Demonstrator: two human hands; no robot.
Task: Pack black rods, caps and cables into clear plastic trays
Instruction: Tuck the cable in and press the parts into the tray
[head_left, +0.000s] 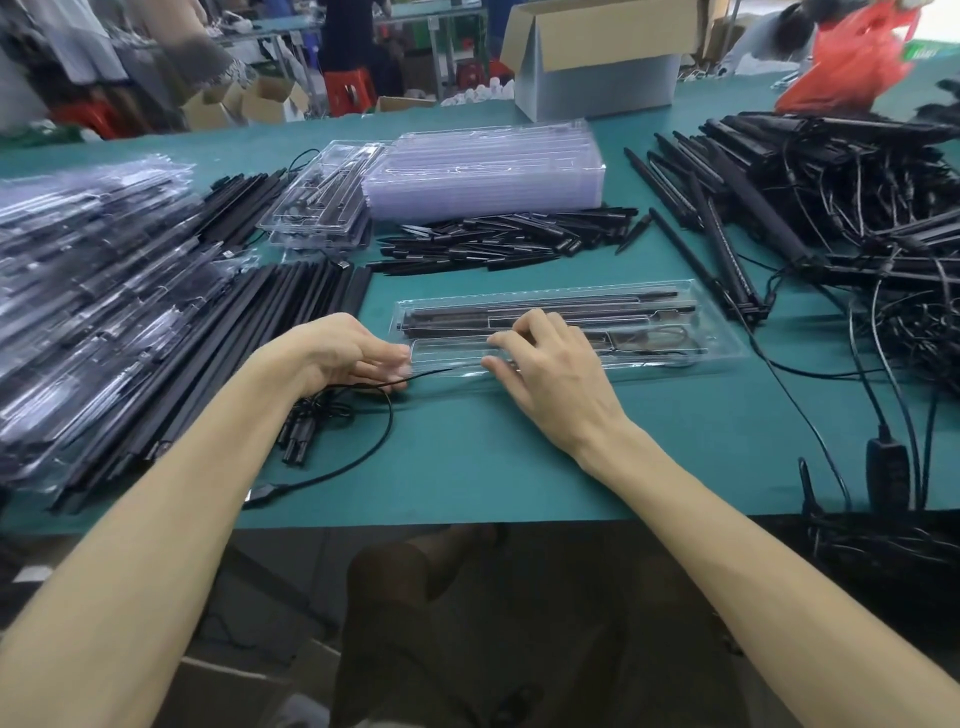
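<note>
Nearest, on the green table (467, 467): a black cable (388, 421), looped, pinched in the curled fingers of the left hand (348, 353). Right hand (540, 364): fingers bent, tips on the clear tray (727, 332); any grip on the cable cannot be told. Tray's far slots: black rods (519, 313). Beyond: loose caps (493, 241), stacked empty trays (483, 171), cardboard box (597, 62).

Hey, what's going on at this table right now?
A person is packing a clear tray on the green table. Black rods already lie in its far slots. The left hand pinches a thin black cable by the tray's left end, and the right hand sits with bent fingers on the near compartment where the cable arrives. Filled trays are stacked on the left.
</note>
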